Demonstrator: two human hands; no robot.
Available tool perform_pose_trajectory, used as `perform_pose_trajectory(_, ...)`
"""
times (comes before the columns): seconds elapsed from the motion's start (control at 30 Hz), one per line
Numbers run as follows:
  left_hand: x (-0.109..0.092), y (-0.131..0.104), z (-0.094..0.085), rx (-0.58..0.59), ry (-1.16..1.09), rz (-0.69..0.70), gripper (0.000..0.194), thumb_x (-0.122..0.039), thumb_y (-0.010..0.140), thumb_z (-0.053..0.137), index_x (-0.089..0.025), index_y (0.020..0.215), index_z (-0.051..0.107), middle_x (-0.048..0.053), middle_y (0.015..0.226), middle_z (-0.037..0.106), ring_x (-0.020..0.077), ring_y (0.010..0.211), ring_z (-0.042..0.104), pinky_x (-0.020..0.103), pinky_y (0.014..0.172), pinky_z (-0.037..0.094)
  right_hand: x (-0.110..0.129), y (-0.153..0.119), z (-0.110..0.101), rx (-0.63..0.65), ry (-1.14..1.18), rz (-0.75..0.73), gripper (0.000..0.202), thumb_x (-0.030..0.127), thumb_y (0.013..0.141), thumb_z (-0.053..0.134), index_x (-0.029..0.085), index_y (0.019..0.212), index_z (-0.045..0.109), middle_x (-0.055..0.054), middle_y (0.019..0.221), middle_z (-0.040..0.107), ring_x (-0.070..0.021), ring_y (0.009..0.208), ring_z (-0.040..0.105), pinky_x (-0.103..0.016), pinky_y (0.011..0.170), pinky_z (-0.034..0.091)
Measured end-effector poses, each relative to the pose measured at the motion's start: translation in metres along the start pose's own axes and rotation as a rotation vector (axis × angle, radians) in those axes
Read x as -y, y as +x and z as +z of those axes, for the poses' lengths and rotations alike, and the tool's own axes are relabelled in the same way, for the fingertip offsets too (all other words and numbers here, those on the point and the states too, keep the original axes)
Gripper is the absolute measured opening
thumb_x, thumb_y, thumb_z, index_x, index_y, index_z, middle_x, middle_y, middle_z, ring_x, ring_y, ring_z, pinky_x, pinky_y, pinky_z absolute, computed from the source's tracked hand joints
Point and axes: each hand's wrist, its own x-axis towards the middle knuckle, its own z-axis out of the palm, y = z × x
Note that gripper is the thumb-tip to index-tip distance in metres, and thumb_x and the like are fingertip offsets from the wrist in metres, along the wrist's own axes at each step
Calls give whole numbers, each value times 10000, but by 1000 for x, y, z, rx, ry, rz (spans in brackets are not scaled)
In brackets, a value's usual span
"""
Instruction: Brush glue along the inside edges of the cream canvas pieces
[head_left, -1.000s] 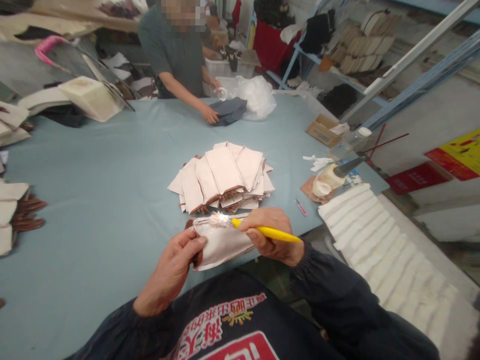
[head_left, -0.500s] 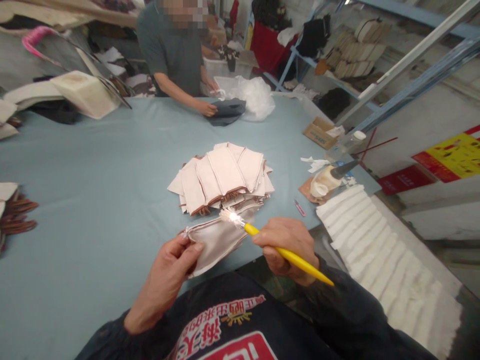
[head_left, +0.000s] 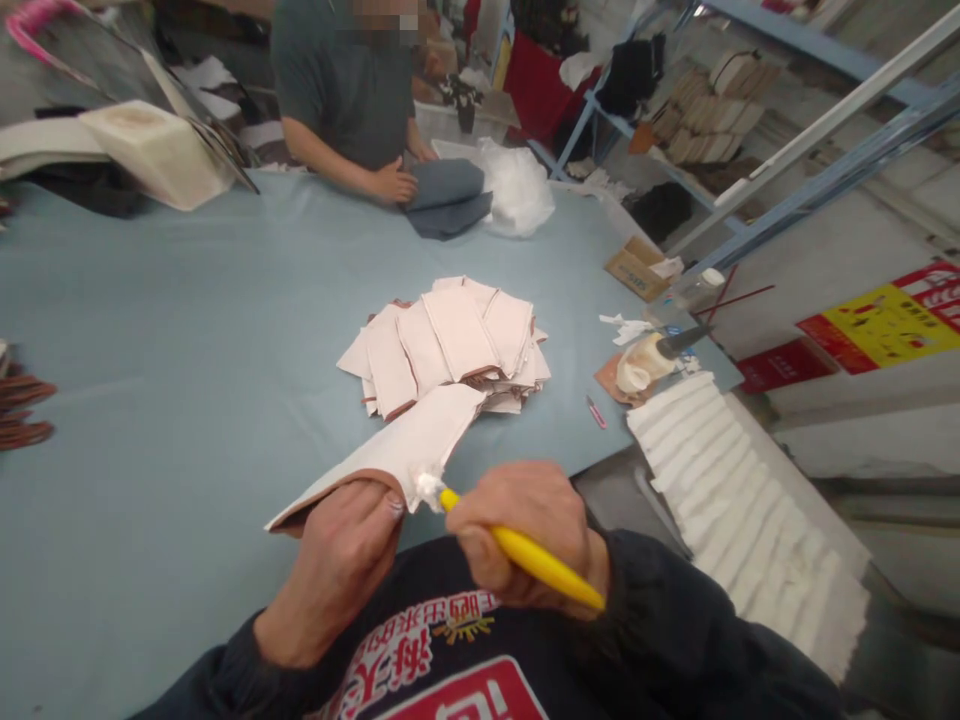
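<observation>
My left hand [head_left: 341,560] grips a cream piece [head_left: 409,435] with a brown inner side, apparently fabric or leather, by its near edge. Its far end reaches the front of a fanned pile of similar cream pieces [head_left: 457,335]. In my right hand [head_left: 529,520] is a yellow-handled brush [head_left: 559,575], fingers wrapped round the handle. The white bristles touch the cream piece's near right corner, just right of my left fingertips. My left thumb is mostly hidden.
A co-worker [head_left: 337,110] across the blue-green table [head_left: 187,330] handles dark grey cloth [head_left: 450,195] beside a white plastic bag [head_left: 517,190]. At right are small snips [head_left: 596,412], a whitish bottle [head_left: 641,368], a cardboard box [head_left: 637,268] and a white ribbed stack [head_left: 742,510].
The cream piece has turned over, showing its pale outer face and brown edge. My right hand and brush have moved left and nearer to me. The co-worker's grey cloth has shifted and changed shape.
</observation>
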Motion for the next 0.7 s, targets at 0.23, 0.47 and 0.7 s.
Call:
perform_pose_trajectory(0.23,7,-11,-1,-1,-53,-15,263,3,905,467,-192,760,566,43,654,590,199,662,552,285,613,474,15,-4,16,-64,23,35,230,255,1014,451,235,835,594,53,558,633,-97,421,514,-261,439,446)
perform_pose_trajectory(0.47,10,-15,-6,5,-81,-6,288,-3,875,454,-215,699,538,45,641,586,200,638,536,294,585,448,19,-10,24,-88,101,90,182,248,986,494,243,844,607,57,577,643,-97,424,532,-246,455,484)
perform_pose_trajectory(0.7,12,-17,-4,-22,-40,-6,257,17,891,504,-195,766,576,37,647,586,201,656,544,299,620,454,24,-11,20,-111,17,231,128,201,962,529,267,890,610,24,668,698,-140,538,653,-275,562,576)
